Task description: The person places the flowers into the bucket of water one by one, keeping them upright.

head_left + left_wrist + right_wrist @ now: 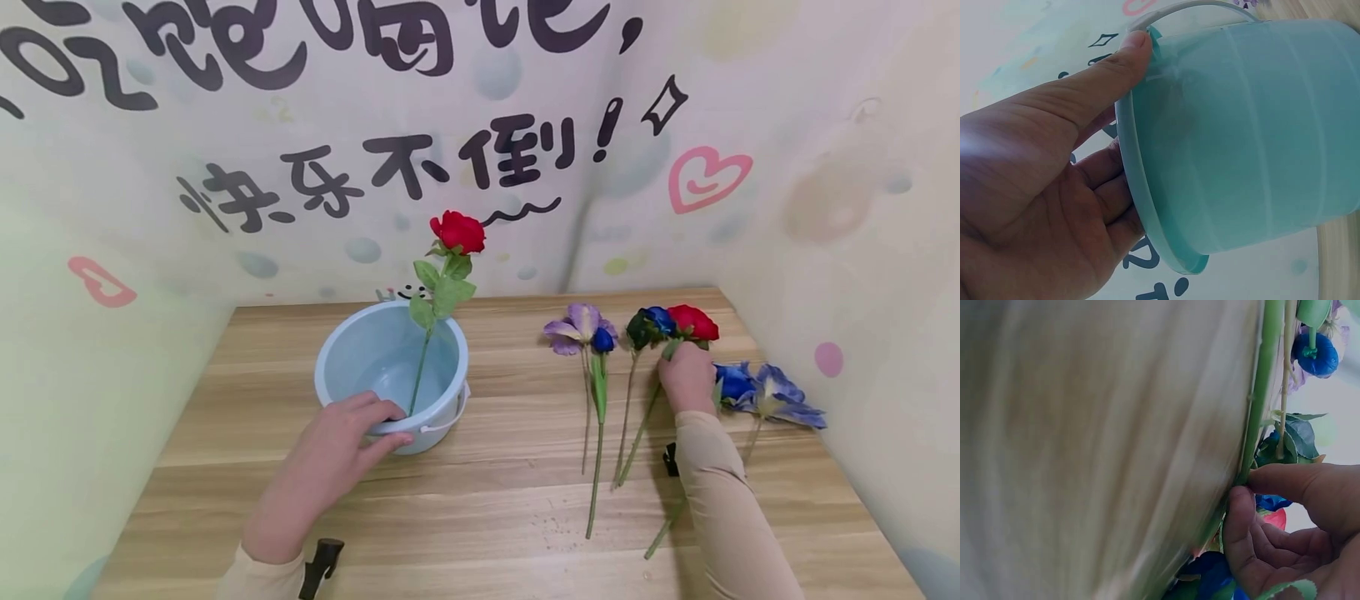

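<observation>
My left hand (322, 462) grips the near rim of a light blue bucket (330, 354), thumb outside and fingers over the inside. In the left wrist view the bucket's ribbed wall (1241, 137) fills the right side. A long-stemmed red rose (459, 232) leans inside the bucket, its bloom well above the rim. At the right of the table my right hand (688, 379) is at a second red rose (693, 323), just below its bloom. The right wrist view shows thumb and index finger pinching a green stem (1263, 381); the palm partly hides the flowers behind.
Beside the right hand lie a purple flower (579, 327), a blue bud (602, 340), a blue rose (660, 319), another blue flower (735, 383) and a pale blue-violet bloom (783, 396). A black clip-like object (671, 459) is near the right forearm. A printed wall (480, 275) borders the table (495, 500).
</observation>
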A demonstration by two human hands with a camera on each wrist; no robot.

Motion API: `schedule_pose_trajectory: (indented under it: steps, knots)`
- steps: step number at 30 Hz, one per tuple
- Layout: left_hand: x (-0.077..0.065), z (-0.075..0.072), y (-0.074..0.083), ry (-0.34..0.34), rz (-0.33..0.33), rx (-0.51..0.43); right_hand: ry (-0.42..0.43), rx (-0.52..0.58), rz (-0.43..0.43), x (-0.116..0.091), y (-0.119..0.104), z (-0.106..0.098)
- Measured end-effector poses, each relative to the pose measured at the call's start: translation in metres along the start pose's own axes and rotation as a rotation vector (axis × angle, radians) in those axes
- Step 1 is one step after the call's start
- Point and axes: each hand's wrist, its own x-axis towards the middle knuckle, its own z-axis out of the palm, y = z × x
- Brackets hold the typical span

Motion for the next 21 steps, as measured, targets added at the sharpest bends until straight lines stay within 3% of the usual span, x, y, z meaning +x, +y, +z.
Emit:
schedule_pose_trajectory:
  steps: [16, 21]
  knots:
    - [-0.0021, 0.0017, 0.0, 0.018, 0.002, 0.005, 0.008, -0.058, 0.046, -0.0004, -0.0008, -0.0005]
    - [-0.0011, 0.0009, 0.0005, 0.02, 0.001, 0.009, 0.055, -0.042, 0.034, -0.0019, -0.0006, -0.0071]
